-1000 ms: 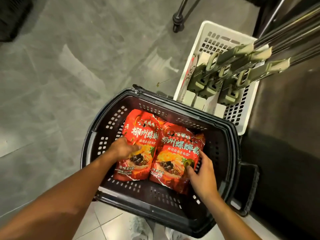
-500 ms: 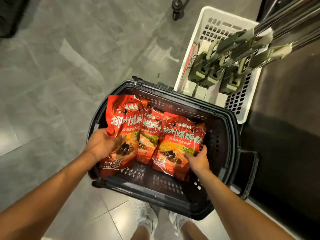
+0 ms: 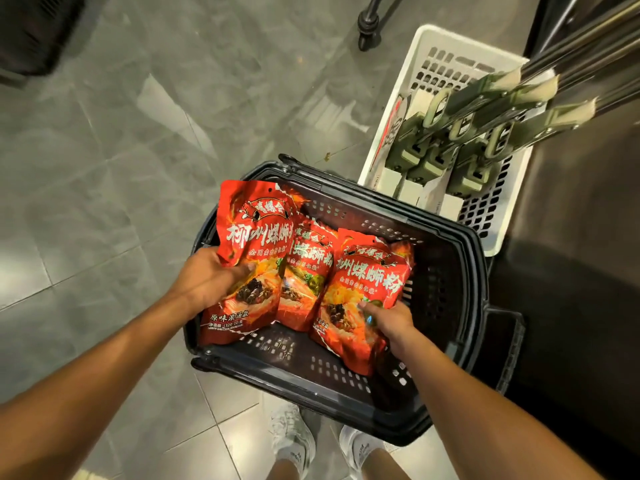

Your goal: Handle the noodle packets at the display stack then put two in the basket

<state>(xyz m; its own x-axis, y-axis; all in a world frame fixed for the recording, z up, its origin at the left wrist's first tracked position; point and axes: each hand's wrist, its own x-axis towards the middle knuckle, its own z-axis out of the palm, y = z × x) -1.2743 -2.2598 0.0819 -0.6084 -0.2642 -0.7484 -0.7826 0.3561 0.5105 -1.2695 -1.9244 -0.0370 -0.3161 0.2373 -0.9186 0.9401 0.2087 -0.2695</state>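
A black plastic shopping basket [image 3: 446, 278] stands on the floor in front of my feet. My left hand [image 3: 207, 282] grips a red noodle packet [image 3: 254, 233] by its left edge and holds it raised over the basket's left rim. My right hand [image 3: 389, 320] grips a second red packet [image 3: 367, 282] at its lower right corner, tilted up inside the basket. A third red packet [image 3: 306, 271] lies between them, partly covered by both.
A white perforated basket [image 3: 440, 60] with boxed goods stands behind the black one at the right. Metal display hooks with olive packages [image 3: 485, 123] jut out above it. A dark cabinet fills the right side. A black stand foot [image 3: 369, 26] sits on the grey tiled floor.
My left hand has lifted its packet out of the basket, up and to the left. My right hand has taken hold of the right packet and tilted it up. A third packet came into view.
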